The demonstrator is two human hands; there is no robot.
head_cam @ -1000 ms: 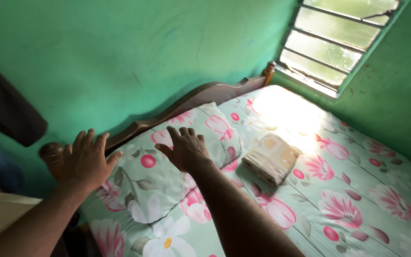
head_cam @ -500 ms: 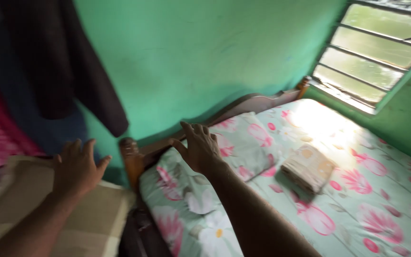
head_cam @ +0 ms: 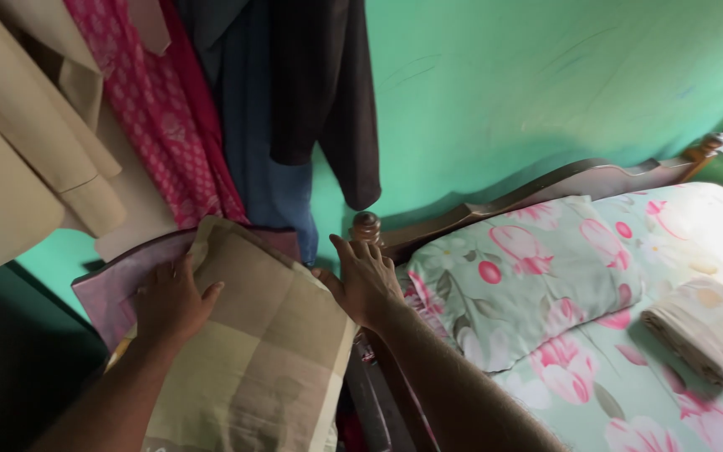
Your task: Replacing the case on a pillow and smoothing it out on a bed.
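I am laying my left hand [head_cam: 173, 303] flat, fingers spread and holding nothing, on the upper left part of a folded checked blanket [head_cam: 257, 360] in beige and olive squares. My right hand [head_cam: 366, 283] is also open, its palm pressing against the blanket's right edge, just beside the turned wooden bedpost [head_cam: 366, 227]. The blanket is lying to the left of the bed, on top of a purple-pink cushion [head_cam: 115, 285] whose corner is showing beneath my left hand. Above it, clothes are hanging against the green wall [head_cam: 529, 92]: a cream jacket [head_cam: 27, 142], a pink patterned garment [head_cam: 165, 109], a blue one [head_cam: 261, 125] and a dark one [head_cam: 328, 92]. To my right, a floral pillow [head_cam: 529, 276] is resting against the wooden headboard [head_cam: 546, 188], and a folded beige cloth [head_cam: 709, 331] is lying on the floral bedsheet [head_cam: 621, 385], well apart from both hands.
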